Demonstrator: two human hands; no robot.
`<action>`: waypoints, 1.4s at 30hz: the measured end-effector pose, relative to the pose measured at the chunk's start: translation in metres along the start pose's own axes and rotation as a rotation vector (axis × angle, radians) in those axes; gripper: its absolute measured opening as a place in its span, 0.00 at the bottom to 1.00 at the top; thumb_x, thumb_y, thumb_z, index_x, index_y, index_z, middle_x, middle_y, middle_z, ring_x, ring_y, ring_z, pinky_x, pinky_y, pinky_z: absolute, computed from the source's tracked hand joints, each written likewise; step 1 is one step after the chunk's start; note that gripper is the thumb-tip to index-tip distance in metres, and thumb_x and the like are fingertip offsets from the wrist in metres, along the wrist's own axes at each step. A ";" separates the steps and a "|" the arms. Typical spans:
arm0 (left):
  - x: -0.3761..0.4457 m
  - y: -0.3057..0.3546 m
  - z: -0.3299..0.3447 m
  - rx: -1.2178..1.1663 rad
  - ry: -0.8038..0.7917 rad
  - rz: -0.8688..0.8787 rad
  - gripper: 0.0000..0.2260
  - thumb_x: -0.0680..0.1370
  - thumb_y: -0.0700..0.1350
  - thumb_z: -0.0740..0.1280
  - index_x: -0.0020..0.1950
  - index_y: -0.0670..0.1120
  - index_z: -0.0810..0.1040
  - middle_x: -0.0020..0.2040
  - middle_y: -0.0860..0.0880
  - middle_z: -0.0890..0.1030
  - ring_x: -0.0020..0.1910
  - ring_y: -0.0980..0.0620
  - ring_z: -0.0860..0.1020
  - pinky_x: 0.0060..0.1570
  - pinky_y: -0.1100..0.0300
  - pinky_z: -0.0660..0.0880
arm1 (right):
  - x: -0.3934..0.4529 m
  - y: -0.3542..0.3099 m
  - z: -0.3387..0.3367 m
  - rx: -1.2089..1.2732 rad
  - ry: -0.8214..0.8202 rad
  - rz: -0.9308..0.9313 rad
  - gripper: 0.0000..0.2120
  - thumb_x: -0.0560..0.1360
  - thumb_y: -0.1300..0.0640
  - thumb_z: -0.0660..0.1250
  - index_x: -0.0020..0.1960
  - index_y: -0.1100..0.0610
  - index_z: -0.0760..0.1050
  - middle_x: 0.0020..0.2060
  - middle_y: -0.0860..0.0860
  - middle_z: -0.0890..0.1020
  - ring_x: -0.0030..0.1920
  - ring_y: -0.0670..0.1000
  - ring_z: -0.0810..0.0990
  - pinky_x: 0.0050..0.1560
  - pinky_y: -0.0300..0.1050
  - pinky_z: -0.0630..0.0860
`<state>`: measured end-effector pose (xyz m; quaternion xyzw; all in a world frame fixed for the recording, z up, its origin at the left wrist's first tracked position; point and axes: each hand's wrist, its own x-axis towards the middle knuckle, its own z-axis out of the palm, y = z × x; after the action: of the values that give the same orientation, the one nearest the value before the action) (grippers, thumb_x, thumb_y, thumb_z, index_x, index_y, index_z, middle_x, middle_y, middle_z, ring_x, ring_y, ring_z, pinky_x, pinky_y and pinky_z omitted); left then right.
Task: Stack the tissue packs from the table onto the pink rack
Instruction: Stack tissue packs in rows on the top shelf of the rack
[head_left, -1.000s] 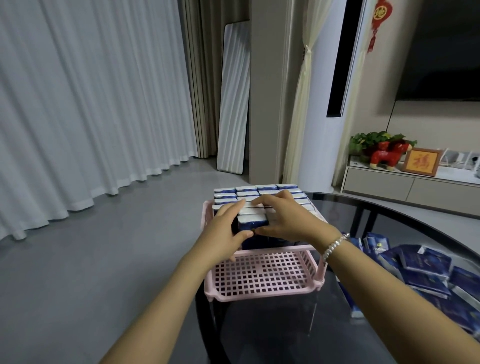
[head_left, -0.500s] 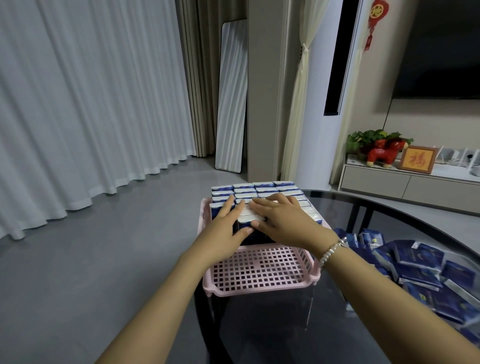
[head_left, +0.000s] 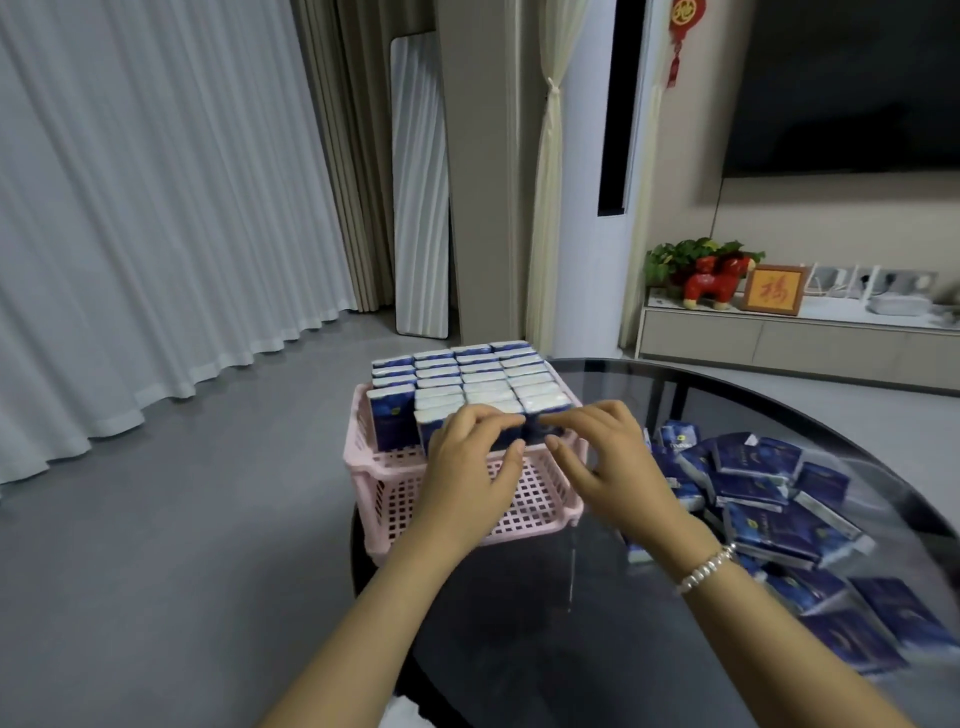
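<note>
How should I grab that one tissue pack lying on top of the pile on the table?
Take the top tissue pack by its two long edges, coming from above with thumb on one side and fingers on the other. It lies flat and slightly tilted on the loose pile, so its broad face is up and its thin sides are free to pinch.

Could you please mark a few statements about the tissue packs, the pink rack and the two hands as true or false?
1. The tissue packs in the pink rack stand upright in rows. True.
2. The near part of the rack is full. False: bare pink grid shows there.
3. Loose tissue packs lie on the glass table to the right of the rack. True.
4. The right hand rests on the loose pile. False: it is at the front row, beside the left hand.
5. The right wrist wears a bead bracelet. True.
</note>
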<state>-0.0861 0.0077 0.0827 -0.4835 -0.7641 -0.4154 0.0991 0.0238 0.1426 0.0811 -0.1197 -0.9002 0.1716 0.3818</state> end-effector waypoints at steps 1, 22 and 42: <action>-0.003 0.006 0.009 -0.016 -0.024 0.005 0.13 0.77 0.47 0.64 0.61 0.48 0.79 0.57 0.51 0.75 0.59 0.50 0.72 0.62 0.54 0.70 | -0.010 0.005 -0.006 -0.015 0.004 0.023 0.12 0.76 0.52 0.65 0.59 0.52 0.77 0.50 0.44 0.80 0.53 0.44 0.66 0.56 0.41 0.64; -0.058 0.090 0.203 -0.237 -0.398 -0.382 0.24 0.78 0.54 0.65 0.72 0.47 0.66 0.66 0.49 0.65 0.61 0.50 0.72 0.63 0.57 0.70 | -0.194 0.135 -0.077 -0.392 -0.016 0.713 0.23 0.74 0.47 0.67 0.67 0.50 0.71 0.67 0.53 0.71 0.66 0.59 0.65 0.64 0.56 0.62; -0.051 0.072 0.210 -0.574 -0.201 -0.601 0.27 0.70 0.41 0.76 0.60 0.51 0.62 0.48 0.54 0.74 0.41 0.60 0.75 0.39 0.69 0.73 | -0.142 0.165 -0.070 -0.173 -0.189 0.676 0.31 0.74 0.44 0.65 0.73 0.45 0.59 0.65 0.51 0.65 0.67 0.53 0.59 0.66 0.49 0.54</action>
<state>0.0514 0.1406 -0.0402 -0.2854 -0.7304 -0.5722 -0.2399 0.1854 0.2590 -0.0313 -0.4262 -0.8523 0.2218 0.2068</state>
